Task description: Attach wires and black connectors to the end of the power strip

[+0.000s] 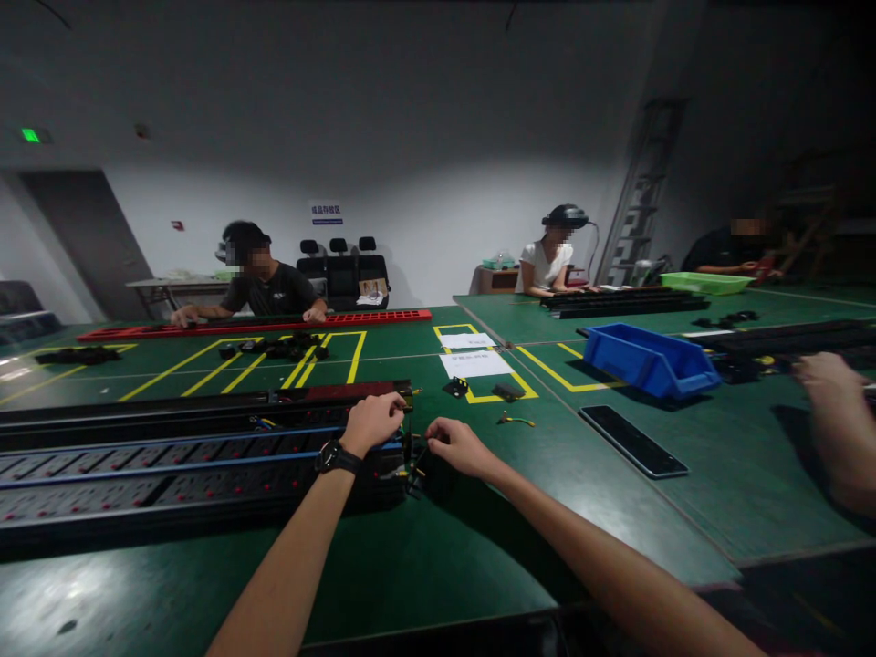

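Note:
Long black power strips [260,456] with rows of sockets and small red dots lie side by side on the left. My left hand [373,424], with a black watch on the wrist, rests over their right end, fingers curled down on it. Just off that end, my right hand [457,445] is closed in a pinch beside a dark upright piece; what it holds is too small to make out. Short loose wires [403,474] stick out near my fingertips. A yellow-green wire [516,421] and a small black part [455,388] lie beyond my right hand.
A blue bin [647,359] and a black flat phone-like slab [633,442] are to the right. White paper sheets [475,364] lie within yellow tape. Another person's hand [835,401] reaches in at far right. Co-workers sit across, one at a red rail [376,317].

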`<control>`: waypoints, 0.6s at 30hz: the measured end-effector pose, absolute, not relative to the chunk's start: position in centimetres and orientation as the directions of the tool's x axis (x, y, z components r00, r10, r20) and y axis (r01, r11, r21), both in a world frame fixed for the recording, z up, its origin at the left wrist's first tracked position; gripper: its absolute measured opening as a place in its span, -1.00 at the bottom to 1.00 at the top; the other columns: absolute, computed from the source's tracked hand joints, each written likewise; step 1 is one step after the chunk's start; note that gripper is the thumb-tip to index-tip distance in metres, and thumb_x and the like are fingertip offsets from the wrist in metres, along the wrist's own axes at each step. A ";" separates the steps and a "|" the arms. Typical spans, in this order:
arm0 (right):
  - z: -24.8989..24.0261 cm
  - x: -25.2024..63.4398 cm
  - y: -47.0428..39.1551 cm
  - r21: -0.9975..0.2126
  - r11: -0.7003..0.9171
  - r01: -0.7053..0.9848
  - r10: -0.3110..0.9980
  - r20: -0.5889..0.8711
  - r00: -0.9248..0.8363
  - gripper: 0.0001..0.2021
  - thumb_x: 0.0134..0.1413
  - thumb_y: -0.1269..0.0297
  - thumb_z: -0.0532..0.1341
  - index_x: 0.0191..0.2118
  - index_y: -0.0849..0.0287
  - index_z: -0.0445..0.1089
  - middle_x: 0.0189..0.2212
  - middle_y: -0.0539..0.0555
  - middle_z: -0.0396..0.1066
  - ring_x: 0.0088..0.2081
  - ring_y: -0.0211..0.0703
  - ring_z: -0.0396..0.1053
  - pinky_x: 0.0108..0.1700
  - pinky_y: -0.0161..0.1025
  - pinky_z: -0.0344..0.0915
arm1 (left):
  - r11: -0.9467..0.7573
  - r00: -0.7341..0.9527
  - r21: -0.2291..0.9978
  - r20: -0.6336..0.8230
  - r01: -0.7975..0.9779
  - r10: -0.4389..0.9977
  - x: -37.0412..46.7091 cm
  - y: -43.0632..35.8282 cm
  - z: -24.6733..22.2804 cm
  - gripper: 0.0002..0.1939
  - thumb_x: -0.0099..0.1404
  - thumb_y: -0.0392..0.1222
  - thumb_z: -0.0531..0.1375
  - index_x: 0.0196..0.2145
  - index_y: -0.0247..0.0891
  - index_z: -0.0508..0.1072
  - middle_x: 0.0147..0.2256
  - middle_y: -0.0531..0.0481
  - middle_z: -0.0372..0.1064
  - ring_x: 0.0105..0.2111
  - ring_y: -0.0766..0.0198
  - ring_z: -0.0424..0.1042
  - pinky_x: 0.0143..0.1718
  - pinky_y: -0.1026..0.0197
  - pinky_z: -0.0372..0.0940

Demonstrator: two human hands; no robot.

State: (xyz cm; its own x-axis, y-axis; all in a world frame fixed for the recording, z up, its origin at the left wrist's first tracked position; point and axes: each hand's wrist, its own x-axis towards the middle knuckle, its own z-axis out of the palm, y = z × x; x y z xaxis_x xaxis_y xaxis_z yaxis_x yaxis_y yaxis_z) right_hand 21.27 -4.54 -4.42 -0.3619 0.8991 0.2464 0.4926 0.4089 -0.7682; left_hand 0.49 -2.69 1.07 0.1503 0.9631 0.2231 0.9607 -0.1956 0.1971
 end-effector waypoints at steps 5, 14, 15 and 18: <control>-4.5 21.2 -4.6 -0.777 0.398 0.487 0.902 0.237 -0.361 -0.84 0.01 0.45 0.19 -0.27 0.21 0.48 -0.43 -0.01 0.46 -0.41 -0.24 0.34 -0.37 -0.34 0.14 | -0.235 0.184 0.233 0.222 0.944 0.957 0.5 -2.6 1.2 -0.69 0.29 -0.11 0.13 -0.08 0.03 0.58 -0.02 0.03 0.54 -0.05 0.12 0.51 -0.01 0.15 0.36; -4.3 21.3 -4.7 -0.773 0.411 0.484 0.896 0.243 -0.373 -0.83 0.00 0.45 0.17 -0.28 0.20 0.48 -0.47 -0.04 0.42 -0.42 -0.24 0.32 -0.38 -0.34 0.12 | -0.258 0.207 0.236 0.220 0.937 0.953 0.3 -2.5 1.0 -0.66 0.33 -0.12 0.09 -0.05 0.04 0.59 0.02 0.06 0.54 0.01 0.10 0.50 0.08 0.09 0.35; -4.3 21.3 -4.7 -0.771 0.412 0.486 0.895 0.242 -0.374 -0.84 0.01 0.45 0.17 -0.28 0.20 0.48 -0.47 -0.04 0.41 -0.43 -0.25 0.32 -0.38 -0.34 0.12 | -0.257 0.208 0.233 0.218 0.938 0.954 0.3 -2.5 1.1 -0.65 0.33 -0.13 0.09 -0.04 0.04 0.59 0.02 0.05 0.54 0.01 0.10 0.50 0.09 0.09 0.34; -4.4 21.3 -4.7 -0.770 0.411 0.489 0.895 0.239 -0.376 -0.84 0.01 0.45 0.18 -0.27 0.19 0.48 -0.48 -0.05 0.41 -0.43 -0.25 0.31 -0.38 -0.35 0.12 | -0.251 0.204 0.221 0.215 0.942 0.955 0.4 -2.7 1.2 -0.66 0.33 -0.14 0.09 -0.03 0.02 0.58 0.03 0.03 0.53 0.01 0.11 0.49 0.09 0.12 0.34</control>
